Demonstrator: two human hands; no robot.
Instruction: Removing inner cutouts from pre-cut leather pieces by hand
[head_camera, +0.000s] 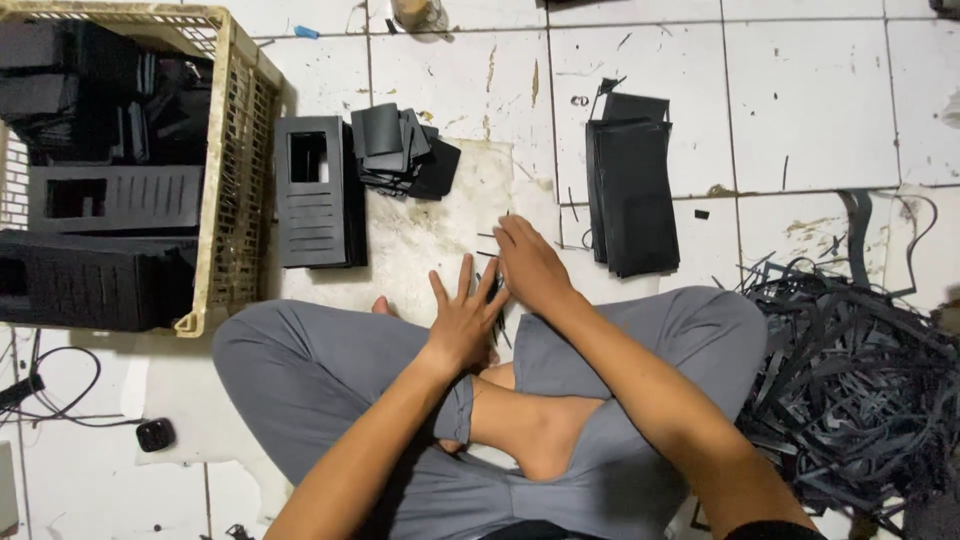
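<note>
The left hand (462, 325) lies flat, fingers spread, pressing thin black strips (492, 262) onto a stained white mat (420, 240) on the tiled floor (800, 100). The right hand (530, 265) touches it, fingers curled over the same strips; whether its grip pinches one, I cannot tell. A yellow crate (235, 200) stands at left, and black scrap (860, 370) is piled at right.

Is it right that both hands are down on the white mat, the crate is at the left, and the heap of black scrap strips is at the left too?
Not quite. The scrap strips lie at the right, as the head view shows. Both hands, left and right, are on the white mat, and the crate is at the left.
</note>
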